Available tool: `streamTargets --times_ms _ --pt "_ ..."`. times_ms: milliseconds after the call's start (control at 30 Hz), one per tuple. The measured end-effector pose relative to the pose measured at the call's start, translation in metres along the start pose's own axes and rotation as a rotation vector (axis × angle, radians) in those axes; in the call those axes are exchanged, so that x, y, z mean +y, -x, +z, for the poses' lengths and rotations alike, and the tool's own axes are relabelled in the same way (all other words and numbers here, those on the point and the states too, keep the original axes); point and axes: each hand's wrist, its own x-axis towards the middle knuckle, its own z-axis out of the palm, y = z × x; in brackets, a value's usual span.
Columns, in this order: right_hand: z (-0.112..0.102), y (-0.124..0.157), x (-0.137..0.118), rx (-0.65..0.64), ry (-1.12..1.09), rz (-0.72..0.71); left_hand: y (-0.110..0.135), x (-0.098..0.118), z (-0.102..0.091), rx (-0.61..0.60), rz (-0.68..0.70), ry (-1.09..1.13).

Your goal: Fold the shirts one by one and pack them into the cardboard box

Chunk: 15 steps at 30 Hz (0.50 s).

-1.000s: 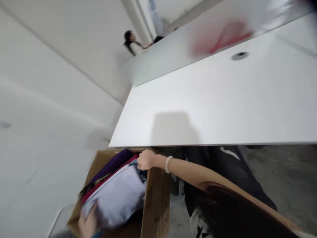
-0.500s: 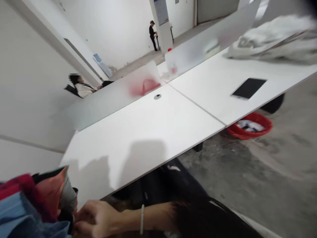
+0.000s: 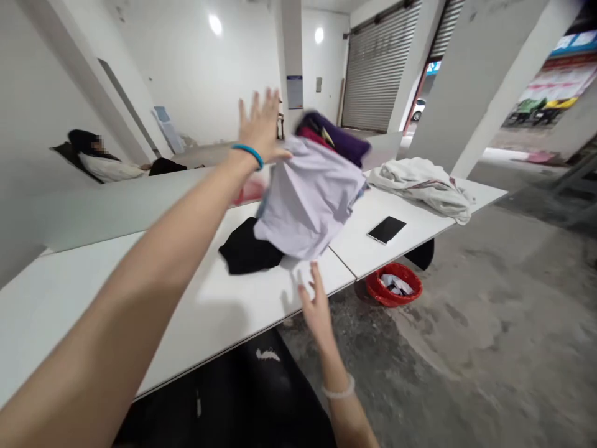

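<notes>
A bundle of clothes hangs over the table point(image 3: 186, 311), a pale lavender garment point(image 3: 312, 193) in front and a rolled purple garment point(image 3: 342, 140) with some red cloth behind it. My left hand point(image 3: 262, 127), wearing a blue wristband, is raised at the bundle's upper left with its fingers spread; its thumb tip is at the lavender cloth. Just below the lower edge of that cloth is my right hand point(image 3: 319, 308), wearing a white bracelet, fingers apart and holding nothing. A crumpled black garment point(image 3: 249, 249) lies on the tabletop, partly covered by the lavender one.
Farther right on the table are a dark tablet point(image 3: 387, 229) and a heap of white cloth point(image 3: 422, 180). A red basket point(image 3: 410, 297) with cloth inside stands on the floor. Behind the frosted divider point(image 3: 116, 199) a person point(image 3: 112, 165) reclines.
The clothes have gone from the lower left to above the table, and a black garment now lies there. My left hand has come into view; my right hand is off the clothes.
</notes>
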Motion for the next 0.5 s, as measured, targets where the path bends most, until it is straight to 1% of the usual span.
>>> streamTargets --times_ms 33,67,100,133,167,200,233,300,367,433,500 --pt "-0.014 -0.009 0.012 0.047 0.081 0.003 0.004 -0.003 0.008 0.008 -0.047 0.011" --pt "-0.027 -0.017 0.023 0.077 0.165 0.003 0.015 -0.007 0.018 0.0 -0.111 0.044" --pt "-0.038 -0.025 0.032 0.087 0.246 -0.007 0.032 -0.01 0.029 -0.018 -0.186 0.095" --pt "-0.046 -0.033 0.04 0.089 0.324 -0.034 0.055 -0.013 0.04 -0.041 -0.266 0.156" --pt "-0.052 -0.041 0.045 0.075 0.393 -0.08 0.083 -0.015 0.048 -0.054 -0.344 0.207" --pt "-0.054 -0.051 0.048 0.056 0.452 -0.139 0.116 -0.016 0.054 -0.059 -0.4 0.244" --pt "-0.053 -0.061 0.05 0.029 0.502 -0.209 0.151 -0.014 0.058 -0.061 -0.414 0.276" --pt "-0.042 -0.084 0.048 -0.037 0.582 -0.367 0.221 -0.002 0.058 -0.042 -0.465 0.324" --pt "-0.019 -0.109 0.044 -0.12 0.642 -0.539 0.282 0.018 0.055 -0.017 -0.531 0.354" --pt "0.014 -0.13 0.038 -0.187 0.693 -0.677 0.33 0.038 0.05 -0.005 -0.569 0.355" --pt "0.051 -0.144 0.032 -0.236 0.74 -0.747 0.368 0.053 0.044 -0.013 -0.618 0.329"
